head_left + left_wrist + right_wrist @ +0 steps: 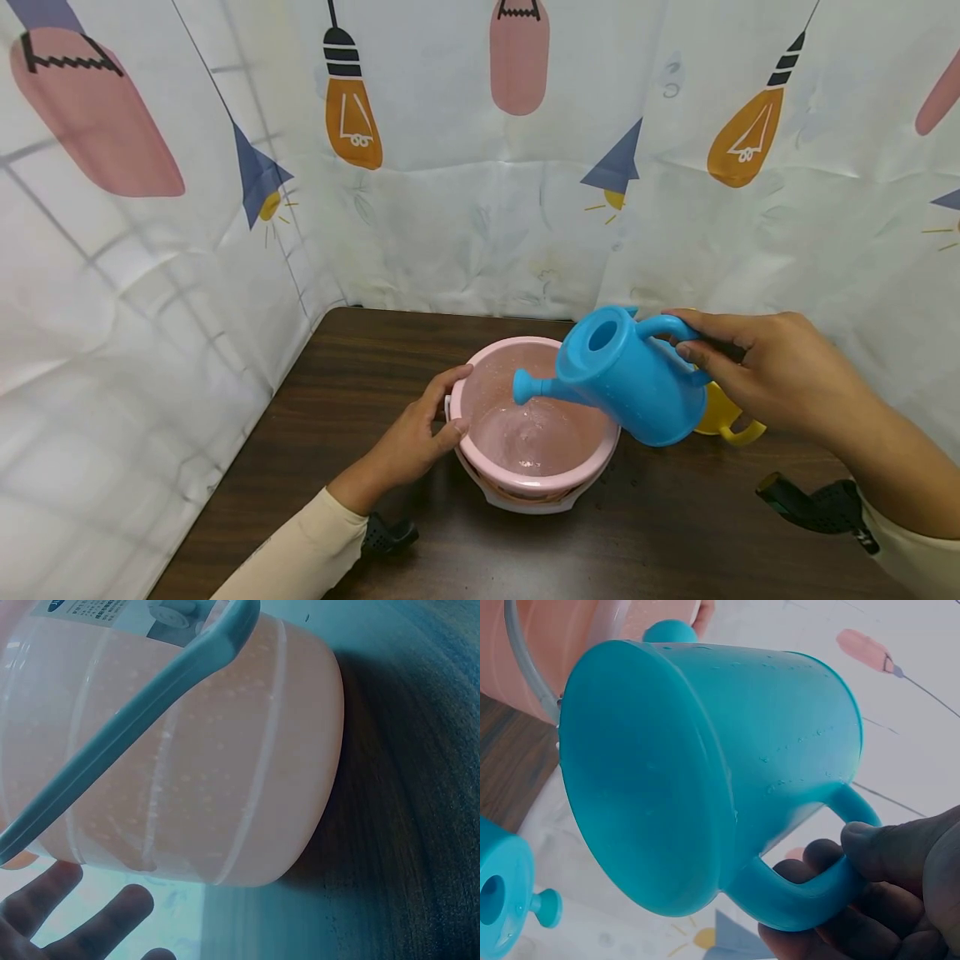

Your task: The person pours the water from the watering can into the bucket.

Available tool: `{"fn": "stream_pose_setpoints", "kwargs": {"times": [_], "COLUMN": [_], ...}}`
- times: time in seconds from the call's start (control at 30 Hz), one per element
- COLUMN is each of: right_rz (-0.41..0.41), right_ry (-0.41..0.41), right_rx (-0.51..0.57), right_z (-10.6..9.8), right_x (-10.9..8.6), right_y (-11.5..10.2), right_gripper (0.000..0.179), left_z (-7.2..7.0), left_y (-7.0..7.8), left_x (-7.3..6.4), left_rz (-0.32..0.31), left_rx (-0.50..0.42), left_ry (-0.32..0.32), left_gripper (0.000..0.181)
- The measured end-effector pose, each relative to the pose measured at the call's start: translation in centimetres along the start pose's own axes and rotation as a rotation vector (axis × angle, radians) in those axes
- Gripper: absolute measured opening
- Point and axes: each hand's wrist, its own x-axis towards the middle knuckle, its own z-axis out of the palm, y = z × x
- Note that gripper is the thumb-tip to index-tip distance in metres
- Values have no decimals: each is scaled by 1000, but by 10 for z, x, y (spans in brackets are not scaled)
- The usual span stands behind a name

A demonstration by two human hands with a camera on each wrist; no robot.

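My right hand [780, 367] grips the handle of a blue watering can [637, 375]. The can is tilted left, its spout over a pink bucket [531, 483] on the table. Water ripples inside the bucket below the spout. My left hand [412, 433] touches the bucket's left rim, thumb at the near side and fingers at the far side. In the left wrist view its extended fingers [112, 919] lie along the bucket wall, near the lowered carrying handle [142, 724]. The right wrist view shows the can's round base, with drops on its side and my fingers through the handle.
Behind the held can stands a yellow vessel [722, 414] with a handle, partly hidden. Another blue can [501, 889] appears at the lower left of the right wrist view. A printed curtain [465, 233] hangs at the back and left of the dark wooden table [345, 375].
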Motion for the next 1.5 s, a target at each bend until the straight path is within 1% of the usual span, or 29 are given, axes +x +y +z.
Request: {"fn": "stream_pose_setpoints", "kwargs": {"times": [0.23,0.87,1.07,1.27,1.5], "right_rz": [-12,-54,-56,-55,-42], "right_ry": [-11,-1,-8,-10,-16], "right_rx": [-17,-19,-23,-42,-52], "right_z": [0,-1,0,-1,-1], "right_x": [1,4,4,5,5], "right_y": [0,1,1,0,-2], "right_gripper": [47,47,47,46,45], "left_z": [0,0,0,0,0], "left_y": [0,-1,0,-1,-2], "left_x": [0,0,0,0,0], "left_rz": [6,22,22,19,27], "left_rx": [-10,-6,-2,-23,-24], "left_ry": [-1,2,3,-2,0], "left_gripper": [66,66,66,65,65]}}
